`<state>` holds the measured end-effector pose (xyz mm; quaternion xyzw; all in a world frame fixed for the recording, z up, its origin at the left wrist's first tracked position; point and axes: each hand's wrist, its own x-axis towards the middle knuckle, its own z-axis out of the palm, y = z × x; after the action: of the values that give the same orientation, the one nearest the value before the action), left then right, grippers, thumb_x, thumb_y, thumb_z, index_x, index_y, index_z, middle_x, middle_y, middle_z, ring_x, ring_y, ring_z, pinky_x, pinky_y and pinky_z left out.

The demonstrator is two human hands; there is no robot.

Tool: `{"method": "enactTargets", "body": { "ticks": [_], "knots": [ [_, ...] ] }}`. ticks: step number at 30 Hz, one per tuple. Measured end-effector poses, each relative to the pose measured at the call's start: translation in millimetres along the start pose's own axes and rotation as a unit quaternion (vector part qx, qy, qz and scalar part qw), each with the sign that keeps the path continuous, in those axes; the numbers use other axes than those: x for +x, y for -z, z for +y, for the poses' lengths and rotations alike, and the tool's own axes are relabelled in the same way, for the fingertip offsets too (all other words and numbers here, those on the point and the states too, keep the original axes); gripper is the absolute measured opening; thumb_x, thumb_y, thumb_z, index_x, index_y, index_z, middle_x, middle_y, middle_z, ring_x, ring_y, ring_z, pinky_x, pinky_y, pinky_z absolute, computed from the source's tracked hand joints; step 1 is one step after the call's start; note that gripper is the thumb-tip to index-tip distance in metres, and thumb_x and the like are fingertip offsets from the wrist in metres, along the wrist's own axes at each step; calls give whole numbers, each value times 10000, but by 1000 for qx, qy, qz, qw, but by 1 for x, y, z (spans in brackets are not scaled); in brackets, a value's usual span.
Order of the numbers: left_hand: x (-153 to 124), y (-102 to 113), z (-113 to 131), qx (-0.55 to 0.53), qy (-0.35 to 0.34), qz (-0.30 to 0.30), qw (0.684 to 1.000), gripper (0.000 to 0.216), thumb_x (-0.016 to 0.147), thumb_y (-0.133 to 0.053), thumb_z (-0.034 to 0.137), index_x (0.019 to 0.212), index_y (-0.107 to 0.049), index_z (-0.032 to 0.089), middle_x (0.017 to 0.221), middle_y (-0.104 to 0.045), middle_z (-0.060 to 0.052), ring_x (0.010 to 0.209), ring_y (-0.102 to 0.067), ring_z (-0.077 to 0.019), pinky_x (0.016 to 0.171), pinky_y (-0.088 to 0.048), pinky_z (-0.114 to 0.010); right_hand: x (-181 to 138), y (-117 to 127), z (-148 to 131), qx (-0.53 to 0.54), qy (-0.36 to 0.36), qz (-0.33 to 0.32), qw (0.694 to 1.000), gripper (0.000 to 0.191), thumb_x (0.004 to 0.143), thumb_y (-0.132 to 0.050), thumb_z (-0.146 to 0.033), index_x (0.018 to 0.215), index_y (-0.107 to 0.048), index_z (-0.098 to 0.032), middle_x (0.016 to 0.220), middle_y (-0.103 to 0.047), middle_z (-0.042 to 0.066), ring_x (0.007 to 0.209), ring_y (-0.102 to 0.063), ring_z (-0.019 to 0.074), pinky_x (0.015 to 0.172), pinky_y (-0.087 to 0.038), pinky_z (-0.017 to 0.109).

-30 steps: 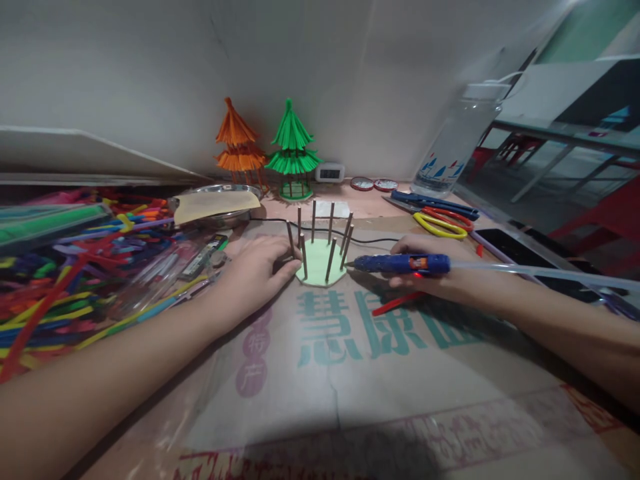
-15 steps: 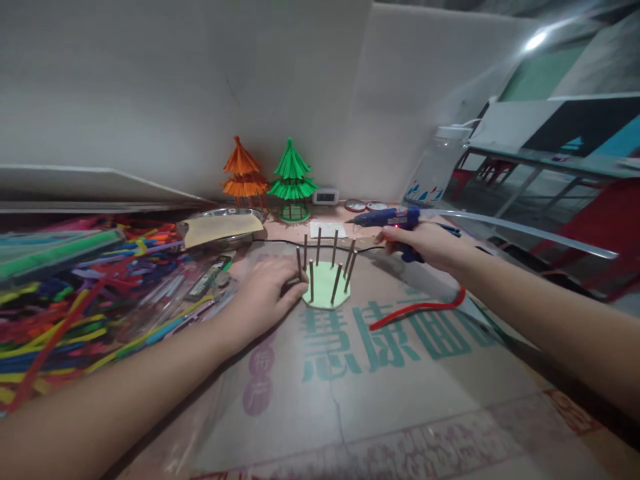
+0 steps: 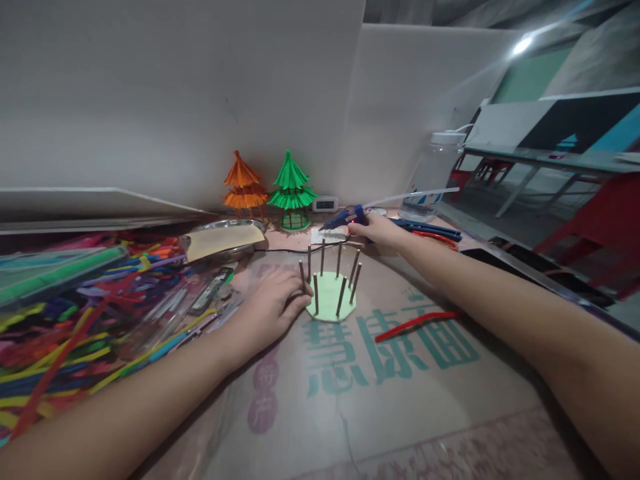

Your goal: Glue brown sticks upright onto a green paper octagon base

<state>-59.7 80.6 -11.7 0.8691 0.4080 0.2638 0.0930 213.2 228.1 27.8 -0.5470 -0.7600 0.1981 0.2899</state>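
Note:
On the cardboard stands a pale green octagonal base (image 3: 327, 300) with several brown sticks rising upright from it, some tilting slightly. My left hand (image 3: 275, 300) rests at its left edge, thumb and fingertips closed around the foot of the leftmost brown stick (image 3: 302, 272). A blue hot glue gun (image 3: 345, 217) is gripped in my right hand (image 3: 377, 230) behind the base. Its nozzle points left above a small white piece (image 3: 323, 236), and a long clear glue stick (image 3: 415, 195) sticks out of its rear. The trigger fingers are partly hidden.
Orange (image 3: 243, 183) and green (image 3: 293, 187) pagoda models stand at the wall beside a small digital clock (image 3: 325, 204). A metal dish (image 3: 235, 227) and a heap of pipe cleaners (image 3: 65, 340) lie left. A red pipe cleaner (image 3: 415, 325) and a plastic jug (image 3: 435, 173) are right.
My right hand has moved the glue gun left and back, its nozzle now tilted down over the white piece. My left hand stays at the base. The view has shifted slightly.

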Motion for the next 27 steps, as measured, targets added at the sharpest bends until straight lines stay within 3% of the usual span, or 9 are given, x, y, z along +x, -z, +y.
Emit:
{"method": "enactTargets", "body": {
  "ticks": [6,10,12,15,17,21,24,27],
  "knots": [
    [1,0,0,13,1,5,1000,168,981,-525,271,929,-655,178,1077,-697,-114,1032,-623,-275,932,-482,-451,-28,43,8,-55,39,-18,998,386,840,-693,-497,1065,-710,-183,1015,-766,122,994,-679,303,885,-505,385],
    [2,0,0,15,23,21,999,158,966,-562,264,860,-642,179,975,-692,-86,950,-623,-260,863,-475,-419,-77,65,8,-126,72,-51,988,412,897,-594,-528,1118,-708,-200,1126,-739,112,1028,-675,294,874,-506,385],
    [3,0,1,23,38,28,999,177,961,-577,279,825,-632,179,933,-682,-78,922,-620,-257,821,-466,-403,-104,70,4,-112,65,-110,985,436,899,-587,-555,1122,-701,-198,1129,-730,109,1032,-671,280,887,-505,392],
    [2,1,4,29,47,31,998,203,966,-576,306,814,-628,181,921,-676,-73,901,-613,-245,795,-460,-381,-136,69,-6,-88,141,-250,954,437,849,-688,-554,1097,-693,-195,1115,-698,104,1034,-642,256,897,-498,380],
    [2,2,7,21,53,27,998,198,967,-574,307,823,-634,185,914,-681,-65,886,-613,-231,795,-464,-366,-147,63,-10,-95,183,-289,935,361,871,-692,-522,1012,-693,-190,1049,-674,96,971,-622,232,850,-493,358],
    [0,4,15,13,58,19,998,200,959,-598,321,818,-650,189,880,-696,-49,863,-623,-220,784,-461,-352,-158,45,-18,-80,193,-268,940,290,992,-547,-421,876,-660,-180,909,-658,73,847,-607,189,758,-478,306],
    [-1,4,17,29,55,21,998,219,958,-605,339,806,-660,192,861,-704,-45,857,-627,-224,769,-450,-351,-165,34,-31,-56,174,-266,946,300,1021,-496,-402,947,-696,-191,875,-704,57,779,-636,171,698,-473,273],
    [-1,2,19,39,61,27,997,231,957,-612,348,796,-666,191,849,-710,-44,847,-631,-227,764,-446,-353,-172,26,-47,-54,210,-259,941,322,1043,-455,-384,1014,-723,-209,890,-739,49,778,-661,163,695,-473,262]
  ]
}}
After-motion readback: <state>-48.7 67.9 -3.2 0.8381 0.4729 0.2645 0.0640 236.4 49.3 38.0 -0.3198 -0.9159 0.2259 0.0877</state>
